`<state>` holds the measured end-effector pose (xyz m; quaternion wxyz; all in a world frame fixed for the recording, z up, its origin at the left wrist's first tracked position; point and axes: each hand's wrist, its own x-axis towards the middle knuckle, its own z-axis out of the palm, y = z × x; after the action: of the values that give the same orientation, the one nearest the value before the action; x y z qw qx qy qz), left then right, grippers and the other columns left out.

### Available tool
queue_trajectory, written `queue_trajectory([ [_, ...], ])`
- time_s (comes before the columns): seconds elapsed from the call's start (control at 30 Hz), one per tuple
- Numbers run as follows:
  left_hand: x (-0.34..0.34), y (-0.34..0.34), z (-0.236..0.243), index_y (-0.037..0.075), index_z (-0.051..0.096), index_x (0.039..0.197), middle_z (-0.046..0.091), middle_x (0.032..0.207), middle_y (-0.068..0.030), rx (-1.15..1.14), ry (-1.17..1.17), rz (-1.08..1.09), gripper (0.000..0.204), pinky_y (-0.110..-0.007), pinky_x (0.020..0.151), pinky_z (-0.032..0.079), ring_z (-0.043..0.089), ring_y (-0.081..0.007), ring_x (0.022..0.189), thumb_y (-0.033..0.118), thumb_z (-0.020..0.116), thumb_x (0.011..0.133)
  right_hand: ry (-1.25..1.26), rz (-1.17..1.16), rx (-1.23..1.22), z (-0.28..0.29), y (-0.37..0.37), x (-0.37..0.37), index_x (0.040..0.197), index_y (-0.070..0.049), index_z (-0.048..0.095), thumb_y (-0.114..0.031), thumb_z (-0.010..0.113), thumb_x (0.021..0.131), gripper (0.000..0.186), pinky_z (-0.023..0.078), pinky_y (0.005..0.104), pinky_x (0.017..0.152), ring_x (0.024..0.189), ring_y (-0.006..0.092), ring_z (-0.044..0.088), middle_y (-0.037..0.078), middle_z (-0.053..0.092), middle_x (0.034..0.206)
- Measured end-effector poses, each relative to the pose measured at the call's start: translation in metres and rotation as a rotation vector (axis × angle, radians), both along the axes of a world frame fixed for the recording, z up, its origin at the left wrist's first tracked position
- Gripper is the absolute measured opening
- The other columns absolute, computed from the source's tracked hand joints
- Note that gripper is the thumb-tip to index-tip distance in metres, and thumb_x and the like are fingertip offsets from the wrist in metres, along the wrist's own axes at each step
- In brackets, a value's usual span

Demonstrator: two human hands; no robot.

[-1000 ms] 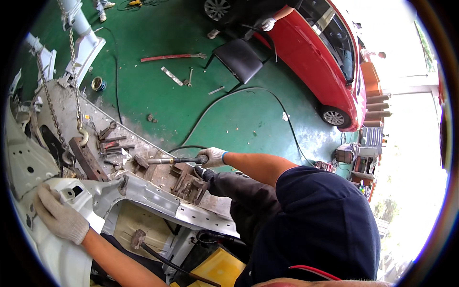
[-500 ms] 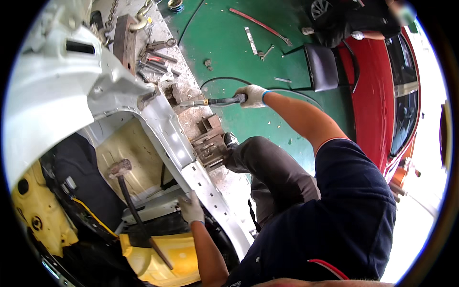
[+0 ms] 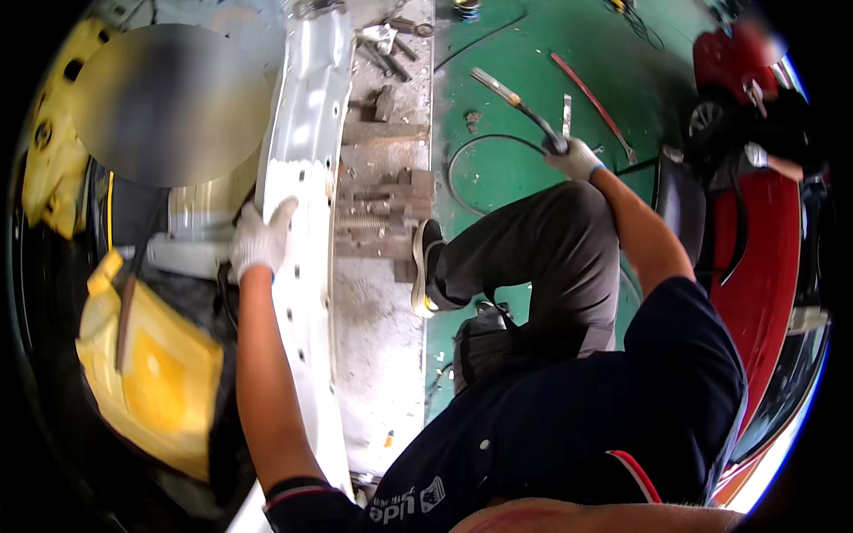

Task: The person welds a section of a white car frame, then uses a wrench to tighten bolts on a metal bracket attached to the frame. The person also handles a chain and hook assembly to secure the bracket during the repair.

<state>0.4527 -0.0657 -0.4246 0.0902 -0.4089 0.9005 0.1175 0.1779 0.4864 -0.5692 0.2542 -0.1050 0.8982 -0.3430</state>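
My gloved left hand (image 3: 262, 240) is closed on the inner edge of the long white car sill (image 3: 302, 338), thumb lying on top. Left of it, a hammer's dark shaft (image 3: 127, 324) lies in the car body over a yellow padded piece (image 3: 160, 391); a blurred patch hides the upper end. My gloved right hand (image 3: 573, 160) grips a long tool (image 3: 499, 87) with a pale metal front and dark rear, held out above the green floor and pointing up-left. Steel clamp blocks (image 3: 382, 195) sit right of the sill, beside my bent leg and shoe.
The metal platform edge (image 3: 382, 346) runs beside the sill, with loose tools (image 3: 395, 58) at its far part. A hose (image 3: 451, 178) and red wrench (image 3: 591, 102) lie on the floor. At right are a black chair (image 3: 680, 204), a co-worker's gloved hand (image 3: 757, 155) and a red car (image 3: 755, 231).
My view has swung round along the sill. My left hand has moved from the upper body panel down onto the sill; the tool in my right hand now points away over the floor.
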Motion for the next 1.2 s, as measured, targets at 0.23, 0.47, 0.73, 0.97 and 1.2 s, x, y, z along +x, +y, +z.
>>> queue_trajectory([
  [0.23, -0.003, -0.006, 0.023, -0.001, 0.042, 0.163, 0.049, 0.163, -0.0291, 0.02, -0.087, 0.058, 0.129, -0.05, 0.122, 0.041, 0.051, -0.0414, 0.15, 0.097, 0.054, 0.08, -0.234, -0.177, -0.13, -0.001, 0.084, 0.057, 0.113, -0.004, 0.072, -0.017, 0.083, 0.088, 0.03, 0.043, 0.0322, 0.047, 0.056, 0.0109, 0.058, 0.001, 0.065, 0.079],
  [0.47, 0.021, 0.021, 0.031, 0.007, 0.058, 0.156, 0.059, 0.157, -0.0214, 0.031, -0.01, 0.079, 0.119, -0.048, 0.119, 0.047, 0.058, -0.0349, 0.145, 0.096, 0.062, 0.076, -0.174, 0.202, -0.134, 0.007, 0.075, 0.057, 0.112, -0.007, 0.071, -0.012, 0.078, 0.091, 0.022, 0.043, 0.0295, 0.05, 0.06, 0.0069, 0.055, -0.004, 0.061, 0.079],
  [0.73, 0.104, 0.274, -0.117, 0.007, 0.067, 0.132, 0.071, 0.125, -0.0218, -0.086, 1.034, 0.546, 0.051, -0.054, 0.098, 0.056, 0.068, -0.044, 0.115, 0.041, 0.072, 0.094, -0.113, 0.595, -0.069, -0.003, 0.041, 0.071, 0.12, -0.007, 0.07, -0.014, 0.08, 0.09, 0.033, 0.054, 0.0336, 0.064, 0.069, 0.0134, 0.064, 0.0, 0.068, 0.088],
  [0.97, 0.112, 0.618, -0.241, -0.002, 0.049, 0.157, 0.063, 0.15, -0.0244, 1.26, 0.777, 0.853, 0.089, -0.039, 0.12, 0.045, 0.06, -0.0356, 0.14, 0.051, 0.08, 0.092, -0.172, 1.142, 0.143, -0.011, -0.039, 0.206, 0.113, -0.001, 0.074, -0.065, 0.087, 0.079, 0.074, 0.058, 0.0448, 0.088, 0.104, 0.0377, 0.077, 0.023, 0.079, 0.109],
  [1.2, 0.078, 0.578, -0.286, 0.006, 0.068, 0.13, 0.075, 0.119, -0.0096, 0.654, 1.502, 1.202, 0.031, -0.039, 0.096, 0.057, 0.071, -0.0208, 0.107, 0.03, 0.059, 0.111, -0.146, 1.341, -0.074, 0.012, -0.066, 0.313, 0.145, -0.003, 0.058, -0.053, 0.086, 0.085, 0.083, 0.057, 0.0486, 0.104, 0.12, 0.045, 0.071, 0.03, 0.073, 0.128],
])
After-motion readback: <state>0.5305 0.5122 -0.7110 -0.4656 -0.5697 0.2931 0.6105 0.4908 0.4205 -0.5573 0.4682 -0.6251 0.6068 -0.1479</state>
